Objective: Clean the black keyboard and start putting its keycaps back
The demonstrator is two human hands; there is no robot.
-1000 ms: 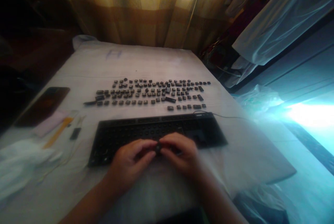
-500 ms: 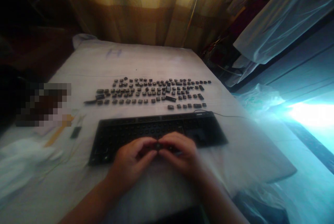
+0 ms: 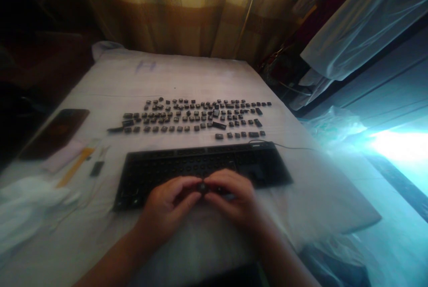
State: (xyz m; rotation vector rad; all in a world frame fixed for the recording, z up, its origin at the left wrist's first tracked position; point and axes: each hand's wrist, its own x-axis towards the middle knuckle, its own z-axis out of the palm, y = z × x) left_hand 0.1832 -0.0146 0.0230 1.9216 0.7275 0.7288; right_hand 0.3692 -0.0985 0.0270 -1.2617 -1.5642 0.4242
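A black keyboard base (image 3: 257, 169) with its keycaps off lies in front of me. Over its near edge, my left hand (image 3: 170, 200) and my right hand (image 3: 232, 195) meet at the fingertips. Thumb and fingers of both hands pinch a small dark keycap (image 3: 202, 186) between them; its details are blurred and partly covered by the fingers. Behind the base, several rows of loose black keycaps (image 3: 187, 119) are spread out. A long bar-shaped keycap (image 3: 219, 125) lies among them. My hands hide the front middle of the base.
At the left lie a dark phone (image 3: 55, 133), a pink piece (image 3: 63, 157), a yellow strip (image 3: 75, 166), a small dark brush-like thing (image 3: 96, 169) and a crumpled white cloth (image 3: 23, 211). The keyboard cable (image 3: 294, 148) runs right across the pale tabletop (image 3: 207, 77).
Both hands stay at the near edge of the base with the small piece pinched between them, their fingertips barely shifted. The view has tilted very slightly.
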